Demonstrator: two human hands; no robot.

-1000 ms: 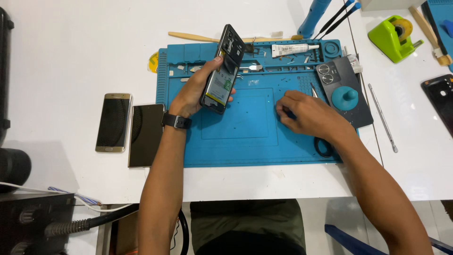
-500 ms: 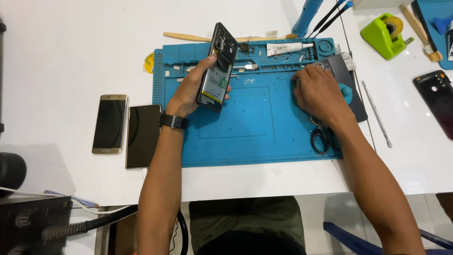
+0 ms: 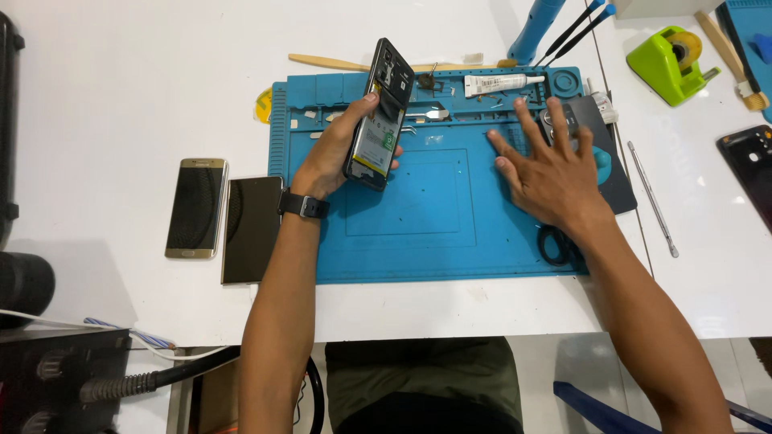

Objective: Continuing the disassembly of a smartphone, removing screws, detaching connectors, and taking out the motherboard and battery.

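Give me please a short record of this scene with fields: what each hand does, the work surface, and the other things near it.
left hand: holds an opened phone tilted above the mat, back cover off
right hand: open, fingers spread, over the mat's right side
surface: blue mat on a white table
left of mat: gold phone, dark panel
top tray: glue tube
right: green tape dispenser, metal tool

White worktop (image 3: 121, 96), evenly and brightly lit; pale floor (image 3: 547, 362) below its near edge; blue chair (image 3: 595, 402) at lower right.
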